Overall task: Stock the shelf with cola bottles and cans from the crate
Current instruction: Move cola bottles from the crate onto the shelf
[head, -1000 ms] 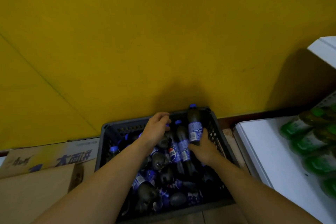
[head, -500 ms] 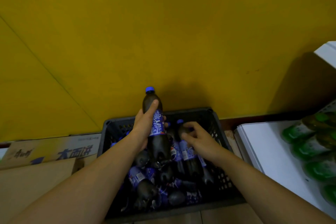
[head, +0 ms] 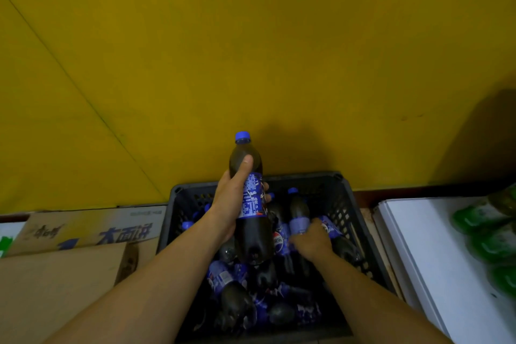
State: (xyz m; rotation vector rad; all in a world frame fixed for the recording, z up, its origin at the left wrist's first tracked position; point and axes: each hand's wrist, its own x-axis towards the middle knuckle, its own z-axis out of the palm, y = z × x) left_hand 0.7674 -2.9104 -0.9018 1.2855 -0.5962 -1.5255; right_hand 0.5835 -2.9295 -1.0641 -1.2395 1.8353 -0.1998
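While the left hand (head: 231, 204) grips one cola bottle (head: 251, 204), the right hand (head: 312, 241) grasps another bottle (head: 298, 220).

The floor carries a dark slatted crate (head: 346, 204) set against the foot of a yellow wall (head: 251, 50); the crate is heaped with cola bottles (head: 231, 290) lying on their sides and across one another, blue labels and blue caps showing; just left of the crate lie flattened cardboard boxes (head: 64, 282), one plain brown, one behind it printed with blue characters; just right of the crate, past a strip of bare floor (head: 368, 229), a white shelf (head: 418, 246) bears a row of green bottles (head: 485, 234) along its right side, blurred at the frame edge.
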